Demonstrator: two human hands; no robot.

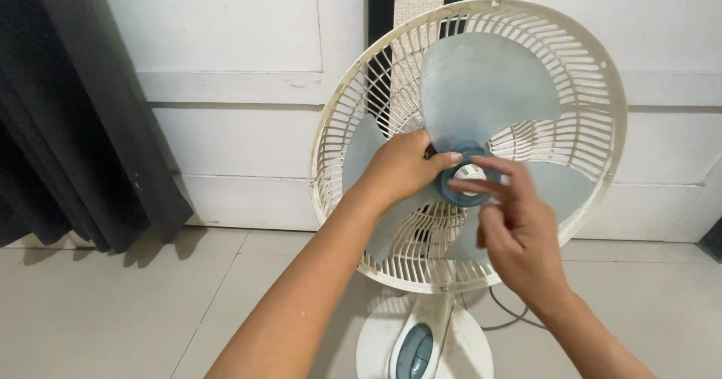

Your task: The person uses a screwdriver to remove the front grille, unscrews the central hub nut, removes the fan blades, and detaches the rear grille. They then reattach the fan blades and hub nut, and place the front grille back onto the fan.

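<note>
Fingers (492, 187) of the right hand (519, 232) pinch the hub cap (468, 174); left hand (402, 167) grips the blade (481, 86).

left hand (402, 170) gripping fan blade (481, 86), right hand (519, 225) at hub cap (469, 174)

The scene is evenly and softly lit, bright enough that pale surfaces read clearly without blown-out glare. The dark curtain (83, 108) in the upper left loses most fold detail to shadow and drops a soft-edged shadow on the floor (113, 296) at lower left. The translucent fan blades (481, 86) show faint shading, no hard highlights. Focus is sharp across the centre; the right hand (515, 228) is slightly smeared at its fingertips. Straight wall lines bow a little toward the frame edges.
</note>
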